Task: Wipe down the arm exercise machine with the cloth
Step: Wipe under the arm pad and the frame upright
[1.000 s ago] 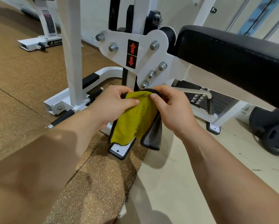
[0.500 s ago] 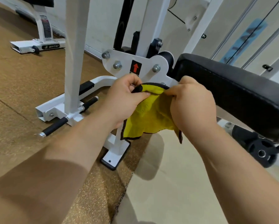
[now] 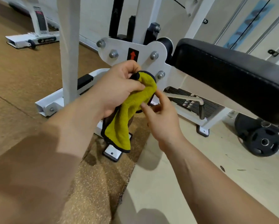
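1 cloth hanging lengthwise downward, left hand gripping its top

cloth: yellow-green, thin black trim along its edges
machine frame: white paint
sticker: black, with a red arrow
bolts: silver-grey
pad: black
mat: brown, finely speckled
floor: pale cream
weight plate: black

Position: worn on the person's head.
Facing: forward and down at the arm exercise machine.
Nearness: close.
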